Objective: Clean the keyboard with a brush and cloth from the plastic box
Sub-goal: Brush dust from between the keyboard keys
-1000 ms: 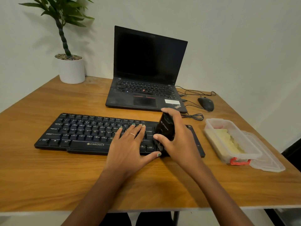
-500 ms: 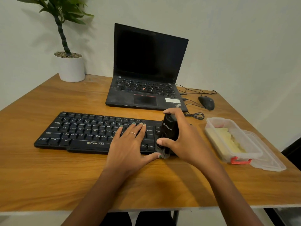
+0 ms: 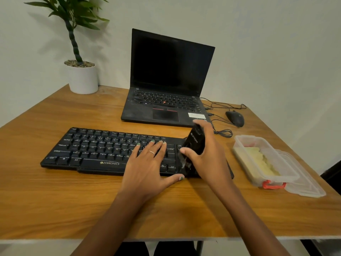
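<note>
The keyboard (image 3: 110,150) lies across the centre of the frame on the table (image 3: 55,200). The left hand (image 3: 145,163) rests flat on its keys, fingers straight. The right hand (image 3: 208,156) grips the black brush (image 3: 193,145), tilted, with its lower end on the keyboard's right part. At right, the open plastic box (image 3: 263,159) holds the yellow cloth (image 3: 260,159). The laptop (image 3: 169,80) stands behind, in the upper centre.

A home-office desk: wooden table (image 3: 55,200) against a plain wall, with laptop (image 3: 171,80), mouse (image 3: 235,118), potted plant (image 3: 81,71).
</note>
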